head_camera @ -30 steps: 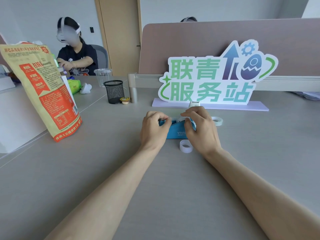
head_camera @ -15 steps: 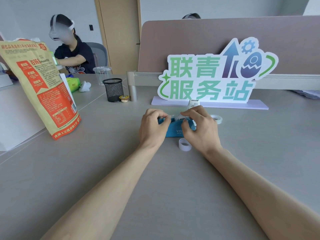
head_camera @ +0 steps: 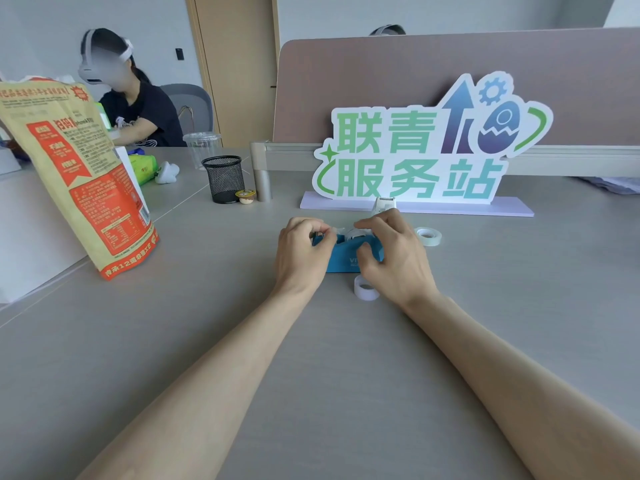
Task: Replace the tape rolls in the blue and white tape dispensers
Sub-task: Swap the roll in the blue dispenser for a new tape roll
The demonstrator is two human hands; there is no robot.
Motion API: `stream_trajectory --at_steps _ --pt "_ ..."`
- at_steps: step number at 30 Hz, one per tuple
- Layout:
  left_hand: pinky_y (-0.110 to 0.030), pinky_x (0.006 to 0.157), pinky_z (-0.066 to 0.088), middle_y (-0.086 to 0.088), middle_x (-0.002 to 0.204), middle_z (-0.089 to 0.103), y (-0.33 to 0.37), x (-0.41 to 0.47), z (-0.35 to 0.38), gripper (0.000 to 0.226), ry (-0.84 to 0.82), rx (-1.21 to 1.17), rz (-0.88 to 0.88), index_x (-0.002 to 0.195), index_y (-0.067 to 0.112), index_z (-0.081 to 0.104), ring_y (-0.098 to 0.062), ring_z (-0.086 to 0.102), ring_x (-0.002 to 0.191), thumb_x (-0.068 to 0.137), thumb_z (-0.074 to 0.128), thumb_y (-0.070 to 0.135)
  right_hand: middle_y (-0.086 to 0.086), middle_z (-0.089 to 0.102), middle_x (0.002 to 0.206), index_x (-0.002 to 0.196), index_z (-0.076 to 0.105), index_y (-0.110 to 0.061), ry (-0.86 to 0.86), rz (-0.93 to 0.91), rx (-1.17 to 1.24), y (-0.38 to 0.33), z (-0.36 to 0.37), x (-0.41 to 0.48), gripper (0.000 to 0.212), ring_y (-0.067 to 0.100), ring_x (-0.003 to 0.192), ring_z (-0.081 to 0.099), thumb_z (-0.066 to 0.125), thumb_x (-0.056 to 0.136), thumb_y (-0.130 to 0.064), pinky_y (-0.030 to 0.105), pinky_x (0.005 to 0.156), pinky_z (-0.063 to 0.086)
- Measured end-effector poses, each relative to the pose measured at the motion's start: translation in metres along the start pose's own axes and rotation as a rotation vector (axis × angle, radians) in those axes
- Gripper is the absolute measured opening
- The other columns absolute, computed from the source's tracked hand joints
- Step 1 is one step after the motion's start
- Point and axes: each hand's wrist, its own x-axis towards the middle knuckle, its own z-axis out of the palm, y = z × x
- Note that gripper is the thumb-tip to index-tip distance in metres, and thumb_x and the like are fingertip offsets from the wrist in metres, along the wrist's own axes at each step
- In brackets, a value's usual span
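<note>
The blue dispenser (head_camera: 346, 259) lies lengthwise left-to-right between both hands. The left hand (head_camera: 299, 256) pinches its left end; the right hand (head_camera: 394, 256) curls over the roll (head_camera: 355, 233) on its right part, likely seating it.

Left hand (head_camera: 300, 252) and right hand (head_camera: 394, 258) gripping blue dispenser (head_camera: 346, 259), grey desk (head_camera: 311, 358)

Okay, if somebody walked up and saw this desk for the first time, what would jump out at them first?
Probably the big white cut-out sign with green characters at the desk's far edge. Just before it, the left hand and right hand work on a blue plastic tape dispenser. A tall yellow-and-red printed bag stands at the left.
</note>
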Motion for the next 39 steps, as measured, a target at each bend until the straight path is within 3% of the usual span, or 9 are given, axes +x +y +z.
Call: stream_trajectory --at_steps 4,7,16,20,25,28,31,35,39 --pt "-0.027 0.088 0.046 0.007 0.097 0.056 0.000 0.001 0.000 0.010 -0.001 -0.038 -0.036 0.078 0.025 0.063 -0.015 0.060 0.097 0.086 0.062 0.020 0.006 0.058 0.110 0.114 0.065 -0.011 -0.007 -0.035 -0.014 0.000 0.002 0.001 0.040 0.026 0.103 0.055 0.052 0.077 -0.016 0.035 0.070 0.050" --pt "-0.027 0.088 0.045 0.008 0.093 0.054 0.001 0.002 0.000 0.011 0.013 -0.063 -0.058 0.078 0.024 0.060 -0.015 0.059 0.094 0.088 0.060 0.019 0.006 0.057 0.112 0.116 0.063 -0.011 -0.014 -0.031 -0.021 0.000 0.002 0.001 0.042 0.026 0.105 0.055 0.051 0.076 -0.018 0.036 0.071 0.050" --pt "-0.023 0.082 0.042 -0.004 0.110 0.061 -0.001 0.004 -0.003 0.010 0.074 -0.162 -0.196 0.091 0.017 0.060 -0.011 0.057 0.089 0.093 0.053 0.024 0.006 0.057 0.120 0.119 0.061 -0.010 -0.031 -0.037 -0.020 0.001 0.001 0.002 0.045 0.026 0.108 0.055 0.051 0.076 -0.018 0.033 0.075 0.049" --pt "-0.033 0.084 0.050 -0.007 0.110 0.067 -0.007 0.007 -0.004 0.011 0.124 -0.214 -0.297 0.087 0.023 0.057 -0.022 0.065 0.095 0.089 0.051 0.032 0.005 0.057 0.121 0.121 0.060 -0.011 -0.042 -0.032 -0.026 0.002 0.002 0.002 0.047 0.025 0.108 0.055 0.050 0.076 -0.020 0.032 0.076 0.049" --pt "-0.026 0.065 0.049 -0.009 0.099 0.071 -0.008 0.008 -0.005 0.028 0.150 -0.292 -0.377 0.105 0.008 0.059 -0.021 0.071 0.084 0.091 0.049 0.029 0.005 0.056 0.122 0.121 0.059 -0.010 -0.051 -0.028 -0.021 0.002 0.002 0.002 0.046 0.025 0.107 0.055 0.050 0.077 -0.020 0.035 0.076 0.050" --pt "-0.035 0.077 0.057 -0.005 0.080 0.069 -0.005 0.006 -0.006 0.028 0.173 -0.395 -0.422 0.108 0.002 0.057 -0.021 0.071 0.079 0.093 0.047 0.023 0.005 0.056 0.123 0.122 0.058 -0.010 -0.053 -0.027 -0.019 0.002 0.002 0.002 0.047 0.025 0.106 0.054 0.050 0.077 -0.020 0.034 0.076 0.050" --pt "-0.038 0.083 0.057 -0.002 0.077 0.066 -0.003 0.006 -0.007 0.020 0.191 -0.416 -0.422 0.105 0.009 0.055 -0.016 0.069 0.074 0.094 0.046 0.022 0.005 0.056 0.123 0.122 0.058 -0.010 -0.052 -0.031 -0.022 0.003 0.002 0.002 0.047 0.025 0.107 0.054 0.050 0.077 -0.020 0.033 0.076 0.049" --pt "-0.022 0.061 0.057 -0.008 0.096 0.060 -0.002 0.005 -0.009 0.014 0.248 -0.428 -0.412 0.102 0.010 0.053 -0.004 0.062 0.070 0.096 0.044 0.019 0.005 0.057 0.123 0.122 0.058 -0.010 -0.054 -0.028 -0.025 0.003 0.002 0.002 0.047 0.026 0.106 0.054 0.050 0.077 -0.020 0.031 0.075 0.047" --pt "-0.006 0.040 0.041 -0.015 0.099 0.061 -0.001 0.005 -0.013 0.013 0.298 -0.390 -0.441 0.093 0.012 0.052 -0.021 0.060 0.076 0.095 0.043 0.021 0.005 0.056 0.124 0.122 0.058 -0.009 -0.052 -0.029 -0.029 0.003 0.002 0.002 0.047 0.026 0.106 0.054 0.049 0.077 -0.020 0.030 0.074 0.045"
